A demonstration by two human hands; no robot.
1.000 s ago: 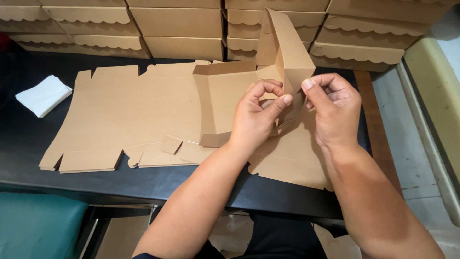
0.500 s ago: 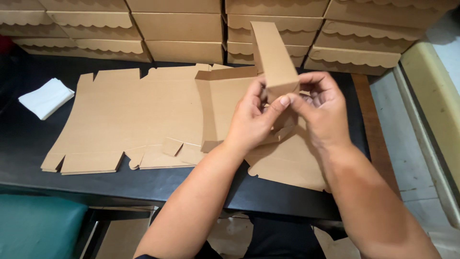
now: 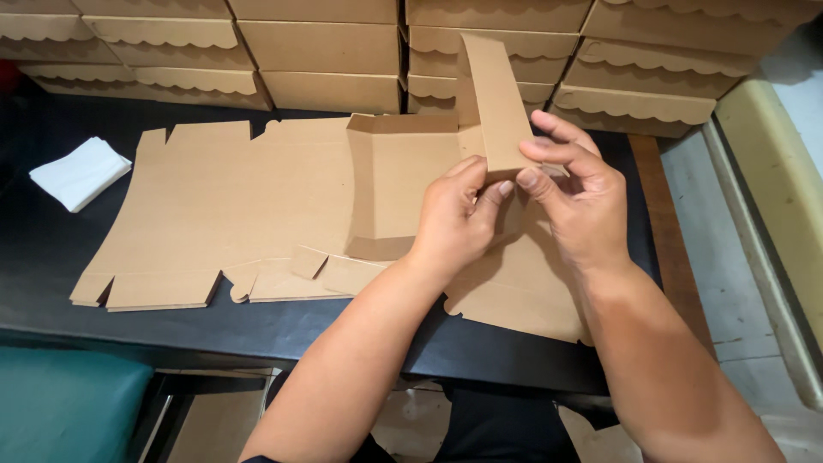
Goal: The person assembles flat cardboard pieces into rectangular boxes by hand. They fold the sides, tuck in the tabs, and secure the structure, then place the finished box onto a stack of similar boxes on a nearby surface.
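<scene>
Nearest, at 6 o'clock: two bare forearms rose from the bottom edge over the black table (image 3: 51,283).
Left hand (image 3: 454,219): fingers curled shut, pinching the foot of the raised cardboard flap (image 3: 495,99) from the 9 o'clock side.
Right hand (image 3: 581,201): closed on the same flap from 3 o'clock, thumb in front, fingers wrapped behind.
Flat box blank (image 3: 231,206): lay just past the hands, spreading toward 9 o'clock, with one side wall already folded up at centre.
White folded cloth (image 3: 81,171): sat at 10 o'clock, apart from the blank.
Finished boxes (image 3: 326,51): stacked at 12 o'clock along the table's far edge, scalloped lids showing.
Handling: the cardboard looked light and stiff, apt to bend only at its scored creases; holding close to the fold line, as both hands did, seemed best, since a hard pinch elsewhere could crease it.
Change: half a second earlier the flap leaned less upright; it had since risen nearly vertical, and the hands had shifted slightly toward 3 o'clock.
</scene>
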